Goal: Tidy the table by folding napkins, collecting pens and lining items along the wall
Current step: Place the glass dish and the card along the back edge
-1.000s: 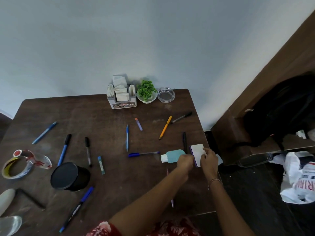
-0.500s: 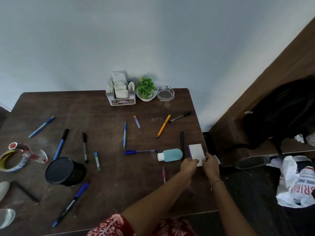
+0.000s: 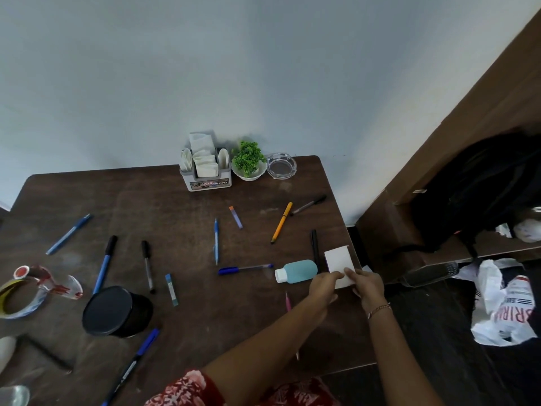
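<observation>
A white folded napkin [image 3: 338, 260] lies near the right edge of the dark wooden table [image 3: 164, 200]. My left hand [image 3: 323, 285] and my right hand [image 3: 367, 284] both pinch its near edge. A teal bottle [image 3: 298, 270] lies just left of the napkin. A black pen [image 3: 314, 247] lies along the napkin's left side. Several pens and markers are scattered over the table, among them an orange pen [image 3: 281, 222], a blue pen [image 3: 245, 269] and a pink pen [image 3: 288, 301]. A napkin holder [image 3: 206, 171] stands by the wall.
A small green plant [image 3: 248, 162] and a glass ashtray [image 3: 281, 166] stand by the wall beside the holder. A black pot [image 3: 115, 312] and a tape roll [image 3: 20, 294] sit at the left. Right of the table: a black bag [image 3: 474, 194] and a plastic bag [image 3: 503, 309].
Both hands slid from the napkin's middle to its near edge. The purple edge seen earlier at its left side is no longer visible. The camera view shifted slightly.
</observation>
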`<state>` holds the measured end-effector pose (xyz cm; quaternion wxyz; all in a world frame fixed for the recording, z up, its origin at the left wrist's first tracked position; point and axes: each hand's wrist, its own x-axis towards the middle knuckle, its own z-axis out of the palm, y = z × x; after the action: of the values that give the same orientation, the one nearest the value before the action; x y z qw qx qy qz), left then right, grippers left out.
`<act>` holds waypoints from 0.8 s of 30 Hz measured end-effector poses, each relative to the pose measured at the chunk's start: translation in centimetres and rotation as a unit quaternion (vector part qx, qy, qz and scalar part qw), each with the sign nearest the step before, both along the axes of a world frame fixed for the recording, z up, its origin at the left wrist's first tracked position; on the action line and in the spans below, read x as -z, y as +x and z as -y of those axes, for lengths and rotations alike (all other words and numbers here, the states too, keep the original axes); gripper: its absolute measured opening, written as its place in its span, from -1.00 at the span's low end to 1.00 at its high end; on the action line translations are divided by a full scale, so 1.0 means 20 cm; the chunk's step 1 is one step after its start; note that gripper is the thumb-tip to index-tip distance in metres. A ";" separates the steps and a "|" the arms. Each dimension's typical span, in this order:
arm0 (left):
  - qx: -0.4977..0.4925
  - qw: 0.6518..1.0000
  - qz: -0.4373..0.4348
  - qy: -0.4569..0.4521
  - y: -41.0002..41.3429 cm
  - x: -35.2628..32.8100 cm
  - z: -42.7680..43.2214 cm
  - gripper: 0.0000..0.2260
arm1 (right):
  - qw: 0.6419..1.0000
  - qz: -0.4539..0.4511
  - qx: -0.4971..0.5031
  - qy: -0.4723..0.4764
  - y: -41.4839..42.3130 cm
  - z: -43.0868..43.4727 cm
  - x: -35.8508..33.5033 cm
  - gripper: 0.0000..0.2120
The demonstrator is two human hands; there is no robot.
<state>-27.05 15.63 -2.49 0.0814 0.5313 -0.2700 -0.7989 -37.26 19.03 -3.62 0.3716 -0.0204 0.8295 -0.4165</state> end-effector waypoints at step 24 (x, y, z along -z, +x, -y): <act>-0.018 0.950 0.120 -0.287 0.72 -0.07 0.68 -0.85 | 0.973 -0.153 -0.148 -0.089 0.70 0.38 -0.28 -0.65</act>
<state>-12.62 2.05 -1.14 0.2118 0.5819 -0.4859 -0.6168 -23.21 11.50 2.06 0.2946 -0.2390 0.8240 -0.4208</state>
